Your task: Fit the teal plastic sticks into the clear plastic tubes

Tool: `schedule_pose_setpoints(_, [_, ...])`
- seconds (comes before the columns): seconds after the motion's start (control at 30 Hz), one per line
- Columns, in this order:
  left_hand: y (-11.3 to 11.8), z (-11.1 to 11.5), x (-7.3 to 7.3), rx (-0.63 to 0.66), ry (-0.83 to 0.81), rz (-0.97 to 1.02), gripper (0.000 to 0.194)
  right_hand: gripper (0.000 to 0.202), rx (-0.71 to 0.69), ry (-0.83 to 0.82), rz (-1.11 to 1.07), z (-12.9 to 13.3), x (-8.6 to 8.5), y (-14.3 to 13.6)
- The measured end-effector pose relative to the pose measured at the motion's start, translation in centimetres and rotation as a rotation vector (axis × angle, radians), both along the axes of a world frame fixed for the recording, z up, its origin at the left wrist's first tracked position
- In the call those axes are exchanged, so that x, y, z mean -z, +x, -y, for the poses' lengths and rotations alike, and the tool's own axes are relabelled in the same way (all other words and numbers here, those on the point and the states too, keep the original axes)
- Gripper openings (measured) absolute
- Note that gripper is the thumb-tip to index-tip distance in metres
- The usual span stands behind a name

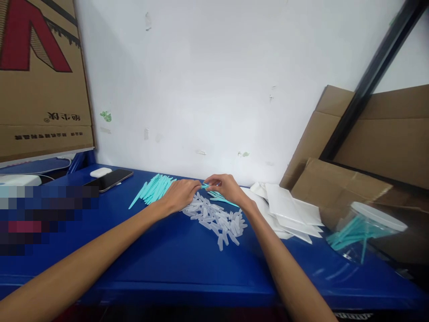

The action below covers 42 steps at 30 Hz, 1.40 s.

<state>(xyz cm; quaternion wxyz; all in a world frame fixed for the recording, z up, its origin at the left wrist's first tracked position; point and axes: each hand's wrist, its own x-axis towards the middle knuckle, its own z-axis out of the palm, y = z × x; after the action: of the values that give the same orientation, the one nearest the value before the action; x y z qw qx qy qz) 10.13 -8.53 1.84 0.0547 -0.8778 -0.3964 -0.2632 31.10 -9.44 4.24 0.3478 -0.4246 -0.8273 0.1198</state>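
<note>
Near the back of the blue table, my left hand [182,193] and my right hand [225,185] meet around a small teal piece [204,186], each with its fingers closed on it. A pile of teal sticks [156,188] lies just left of my left hand. More teal sticks [221,198] rest below my right hand. Many translucent white caps [217,219] are spread between my forearms, in front of the hands. How the held piece is shaped is mostly hidden by my fingers.
White packets [291,208] are stacked right of my right forearm. A clear jar with a white lid [365,232] holds teal sticks at the right. A phone [110,180] and a white case [100,171] lie at the back left. Cardboard [338,183] leans at the right.
</note>
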Motion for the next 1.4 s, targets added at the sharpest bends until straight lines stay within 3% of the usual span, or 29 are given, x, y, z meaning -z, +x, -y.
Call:
schedule_pose_setpoints(0.13, [0.2, 0.2, -0.1, 0.000, -0.018, 0.020, 0.037, 0.017, -0.002, -0.018, 0.002, -0.2, 0.0, 0.3])
schedule_pose_setpoints(0.27, [0.4, 0.9, -0.6, 0.010, -0.019, 0.104, 0.035, 0.038, -0.060, -0.094, -0.249, 0.5, -0.9, 0.8])
schedule_pose_setpoints(0.37, [0.5, 1.6, -1.0, 0.094, -0.104, 0.231, 0.033, 0.048, -0.059, -0.147, -0.425, 0.8, -1.3, 0.6])
schedule_pose_setpoints(0.53, [0.9, 2.3, -1.2, 0.162, -0.210, 0.351, 0.031, 0.040, -0.076, -0.228, -0.442, 0.4, -0.4, -0.8])
schedule_pose_setpoints(0.63, [1.0, 2.4, -1.1, 0.128, -0.168, 0.305, 0.034, 0.040, -0.134, -0.199, -0.444, 0.3, -0.2, -1.2])
schedule_pose_setpoints(0.73, [0.8, 2.1, -1.1, 0.078, -0.091, 0.236, 0.039, 0.042, -0.075, -0.130, -0.492, 0.2, -0.5, -0.6])
schedule_pose_setpoints(0.83, [0.4, 1.5, -1.0, 0.036, -0.053, 0.207, 0.037, 0.039, 0.163, 0.035, -0.323, 0.0, -0.6, 0.9])
schedule_pose_setpoints(0.93, [0.2, 1.0, -0.9, 0.001, -0.045, 0.181, 0.035, 0.028, 0.367, 0.137, 0.108, -0.5, -0.1, 2.6])
schedule_pose_setpoints(1.0, [0.1, 0.9, -0.8, -0.007, -0.055, 0.161, 0.035, 0.022, 0.377, 0.102, 0.318, -0.8, 0.5, 3.5])
schedule_pose_setpoints(1.1, [0.1, 0.9, -0.8, 0.001, -0.069, 0.136, 0.036, 0.020, 0.355, 0.038, 0.445, -1.2, 1.3, 4.3])
schedule_pose_setpoints(1.4, [0.2, 0.6, -0.4, -0.005, -0.063, 0.087, 0.034, 0.022, 0.316, -0.128, 0.401, -2.0, 2.1, 5.4])
